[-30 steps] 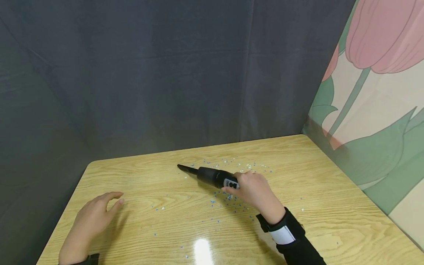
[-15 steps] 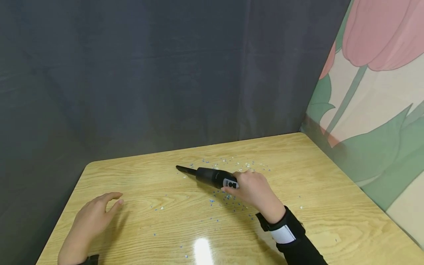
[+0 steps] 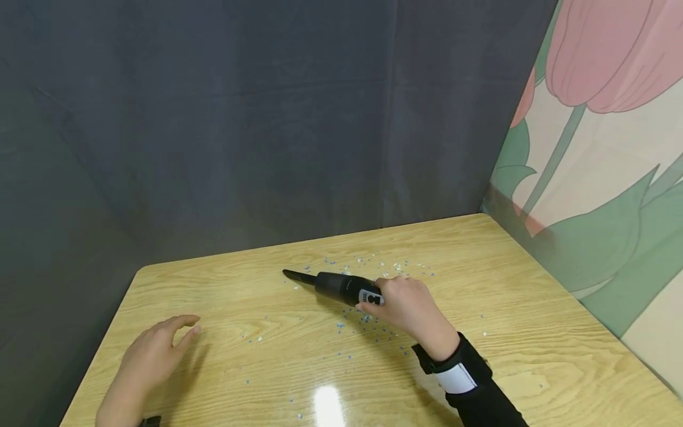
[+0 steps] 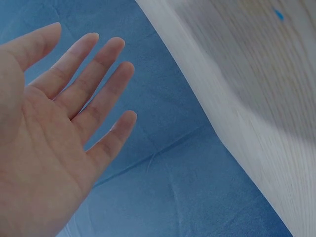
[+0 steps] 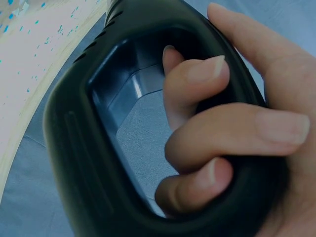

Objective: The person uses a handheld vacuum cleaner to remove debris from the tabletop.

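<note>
A black handheld vacuum cleaner (image 3: 333, 286) with a narrow nozzle points left over the middle of the table. My right hand (image 3: 408, 302) grips its looped handle (image 5: 64, 148); in the right wrist view the fingers (image 5: 232, 131) curl through the loop. Blue and white scraps (image 3: 368, 320) lie scattered under and around the vacuum, some behind it near the back edge. My left hand (image 3: 152, 356) hovers over the table's left side, holding nothing. Its fingers look spread and relaxed in the left wrist view, palm (image 4: 44, 153) showing.
The wood-grain table (image 3: 240, 367) has a dark curtain (image 3: 267, 130) behind it and along the left. A wall panel with a tulip print (image 3: 597, 196) borders the right edge. A few stray scraps (image 3: 259, 338) lie between the hands.
The head view has shifted slightly. The right hand keeps its grip on the vacuum, whose nozzle stays nearly in place. The left hand has barely moved.
</note>
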A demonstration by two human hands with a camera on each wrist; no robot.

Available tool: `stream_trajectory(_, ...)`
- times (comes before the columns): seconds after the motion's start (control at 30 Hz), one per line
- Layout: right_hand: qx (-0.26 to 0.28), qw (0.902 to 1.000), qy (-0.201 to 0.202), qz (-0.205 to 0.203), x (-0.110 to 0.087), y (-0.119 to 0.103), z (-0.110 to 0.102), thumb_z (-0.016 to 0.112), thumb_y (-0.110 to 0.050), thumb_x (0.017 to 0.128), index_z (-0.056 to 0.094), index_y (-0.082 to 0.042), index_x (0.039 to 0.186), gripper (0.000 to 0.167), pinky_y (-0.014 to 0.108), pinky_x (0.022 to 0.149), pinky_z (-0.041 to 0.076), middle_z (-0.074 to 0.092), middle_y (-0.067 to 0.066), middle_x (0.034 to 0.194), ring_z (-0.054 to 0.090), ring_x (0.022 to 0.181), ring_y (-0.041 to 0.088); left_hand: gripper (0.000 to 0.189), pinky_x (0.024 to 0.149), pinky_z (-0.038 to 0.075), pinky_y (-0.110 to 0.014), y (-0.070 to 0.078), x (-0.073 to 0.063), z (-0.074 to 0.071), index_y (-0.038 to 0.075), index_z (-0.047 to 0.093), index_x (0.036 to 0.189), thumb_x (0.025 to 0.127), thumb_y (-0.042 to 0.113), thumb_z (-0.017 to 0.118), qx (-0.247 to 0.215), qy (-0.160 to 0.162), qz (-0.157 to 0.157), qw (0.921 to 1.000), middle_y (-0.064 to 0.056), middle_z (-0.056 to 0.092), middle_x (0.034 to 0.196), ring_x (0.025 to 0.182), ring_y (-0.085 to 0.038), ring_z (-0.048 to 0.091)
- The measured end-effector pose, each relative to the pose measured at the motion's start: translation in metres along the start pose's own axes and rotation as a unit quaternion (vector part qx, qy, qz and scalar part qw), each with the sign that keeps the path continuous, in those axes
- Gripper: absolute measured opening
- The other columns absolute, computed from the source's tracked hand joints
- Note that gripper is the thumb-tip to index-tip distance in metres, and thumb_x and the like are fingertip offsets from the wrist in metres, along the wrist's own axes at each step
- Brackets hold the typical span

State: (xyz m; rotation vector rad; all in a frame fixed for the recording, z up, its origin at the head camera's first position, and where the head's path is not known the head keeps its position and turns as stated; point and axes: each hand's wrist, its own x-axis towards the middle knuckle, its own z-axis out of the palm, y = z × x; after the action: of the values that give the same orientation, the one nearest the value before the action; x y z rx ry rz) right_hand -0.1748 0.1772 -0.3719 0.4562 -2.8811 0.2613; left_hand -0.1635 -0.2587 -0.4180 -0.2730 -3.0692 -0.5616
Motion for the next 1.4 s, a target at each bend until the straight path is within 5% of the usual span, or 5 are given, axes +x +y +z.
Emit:
stream_trajectory(0.27,0.028,0.9986,-0.045,0.01,0.0,0.005,-0.001,0.066,-0.048,0.093,0.07,-0.008,0.088,0.04,0.029,0.046,0.038,0.056,-0.002,0.062,0.048,0.054,0.013,0.064,0.085,0.046,-0.069,0.001,0.0,0.003,0.007,0.062,0.132,0.1,0.06,0.043,0.003,0.0,-0.009,1.0,-0.026,0.057,0.134,0.116,-0.053,0.053)
stream_trajectory(0.43,0.03,0.9975,-0.06,0.023,0.001,0.009,-0.001,0.059,-0.043,0.1,0.073,-0.006,0.105,0.04,0.03,0.049,0.041,0.067,0.003,0.076,0.054,0.059,0.012,0.06,0.087,0.045,-0.07,0.002,0.001,0.004,0.008,0.062,0.132,0.101,0.057,0.045,0.001,0.002,-0.004,1.0,-0.026,0.057,0.134,0.117,-0.054,0.052)
stream_trajectory(0.9,0.056,0.9946,-0.086,0.013,0.0,0.021,-0.009,0.063,-0.03,0.098,0.07,0.0,0.109,0.033,0.037,0.06,0.05,0.066,0.006,0.083,0.054,0.064,0.014,0.036,0.087,0.043,-0.072,0.004,0.003,0.005,0.005,0.064,0.128,0.099,0.028,0.061,0.007,0.012,0.006,0.9999,-0.028,0.059,0.13,0.113,-0.056,0.054)
stream_trajectory(1.13,0.075,0.9917,-0.104,0.016,-0.001,0.023,-0.011,0.061,-0.03,0.099,0.063,-0.01,0.082,0.026,0.032,0.054,0.04,0.05,-0.001,0.063,0.047,0.057,0.014,0.038,0.085,0.045,-0.07,0.006,0.002,0.006,0.007,0.064,0.128,0.1,0.033,0.06,0.007,0.013,0.005,0.9999,-0.027,0.06,0.13,0.113,-0.055,0.055)
stream_trajectory(1.4,0.096,0.9898,-0.104,0.022,-0.002,0.026,-0.013,0.057,-0.026,0.097,0.063,-0.013,0.082,0.02,0.032,0.057,0.041,0.052,-0.003,0.067,0.048,0.061,0.015,0.039,0.084,0.047,-0.068,0.006,0.003,0.004,0.006,0.065,0.127,0.101,0.035,0.058,0.01,0.021,0.009,0.9997,-0.027,0.06,0.129,0.111,-0.054,0.057)
